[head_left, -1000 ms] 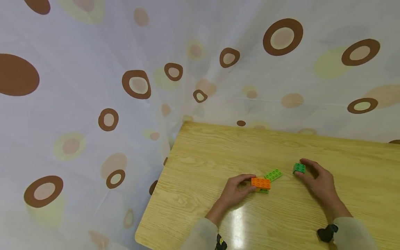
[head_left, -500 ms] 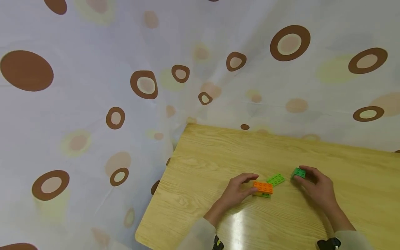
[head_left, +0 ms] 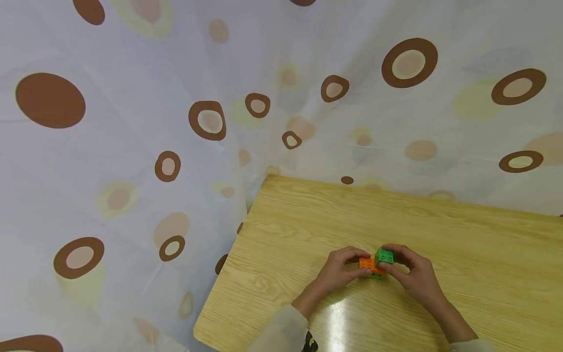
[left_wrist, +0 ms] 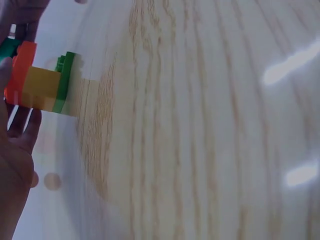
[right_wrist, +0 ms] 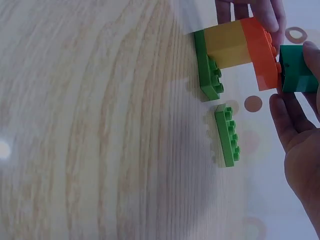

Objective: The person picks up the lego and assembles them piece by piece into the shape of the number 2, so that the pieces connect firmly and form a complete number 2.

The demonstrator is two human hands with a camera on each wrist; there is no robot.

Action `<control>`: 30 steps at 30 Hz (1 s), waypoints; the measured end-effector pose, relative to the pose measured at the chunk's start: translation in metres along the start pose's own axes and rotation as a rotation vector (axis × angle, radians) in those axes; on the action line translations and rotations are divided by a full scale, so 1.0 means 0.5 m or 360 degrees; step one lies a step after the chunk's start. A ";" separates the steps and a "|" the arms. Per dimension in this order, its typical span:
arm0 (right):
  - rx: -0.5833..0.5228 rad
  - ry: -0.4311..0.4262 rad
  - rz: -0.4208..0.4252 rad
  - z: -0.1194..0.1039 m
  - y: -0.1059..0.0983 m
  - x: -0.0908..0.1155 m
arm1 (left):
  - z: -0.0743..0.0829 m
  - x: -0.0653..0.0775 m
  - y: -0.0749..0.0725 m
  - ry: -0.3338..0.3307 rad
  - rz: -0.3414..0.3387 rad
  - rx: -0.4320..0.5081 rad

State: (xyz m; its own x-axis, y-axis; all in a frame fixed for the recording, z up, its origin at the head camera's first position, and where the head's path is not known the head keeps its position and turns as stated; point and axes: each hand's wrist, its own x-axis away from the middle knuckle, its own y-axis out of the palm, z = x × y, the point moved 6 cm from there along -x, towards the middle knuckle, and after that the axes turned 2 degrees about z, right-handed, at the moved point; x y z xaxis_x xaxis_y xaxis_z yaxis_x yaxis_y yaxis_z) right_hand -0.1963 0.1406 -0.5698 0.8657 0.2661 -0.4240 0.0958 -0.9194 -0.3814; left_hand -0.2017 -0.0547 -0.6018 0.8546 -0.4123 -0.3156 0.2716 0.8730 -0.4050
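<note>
A small stack of toy building bricks stands on the table: a green plate (right_wrist: 204,65) at the bottom, a yellow brick (right_wrist: 227,45) on it, and an orange brick (right_wrist: 261,55) on top. My left hand (head_left: 338,270) holds the stack by its left end, thumb in front and fingers behind. Between thumb and fingers, my right hand (head_left: 417,278) pinches a square green brick (head_left: 385,256). That brick is right at the studs on the right end of the orange brick, slightly tilted in the head view.
A loose light green plate (right_wrist: 226,135) lies on the table beside the stack, hidden behind my right hand in the head view. The wooden table (head_left: 308,210) meets a dotted cloth (head_left: 360,117) at its back and left edges.
My right hand has moved left, bringing the square green brick from the right of the stack to the top of the orange brick. My left hand stays at the stack.
</note>
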 end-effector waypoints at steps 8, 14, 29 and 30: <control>0.0004 -0.0057 -0.0008 -0.012 0.014 0.006 | -0.009 0.002 0.006 -0.0055 0.0017 -0.0006; 0.0066 -0.0093 0.0002 -0.018 0.015 0.004 | -0.017 0.004 0.009 -0.0155 0.0022 0.0026; 0.0101 -0.0117 -0.0014 -0.017 0.016 0.007 | -0.022 0.004 0.010 -0.0238 0.0084 0.0113; 0.0111 -0.0128 -0.0008 -0.019 0.017 0.008 | -0.022 0.005 0.011 -0.0239 0.0089 0.0130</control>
State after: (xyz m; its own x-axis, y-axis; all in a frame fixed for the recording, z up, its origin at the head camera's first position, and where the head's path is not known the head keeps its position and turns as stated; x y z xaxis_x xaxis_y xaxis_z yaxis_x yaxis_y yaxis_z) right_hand -0.1876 0.1313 -0.5669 0.8226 0.2959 -0.4855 0.0634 -0.8963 -0.4388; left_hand -0.2029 -0.0540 -0.6145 0.9242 -0.3245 -0.2013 0.2517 0.9141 -0.3178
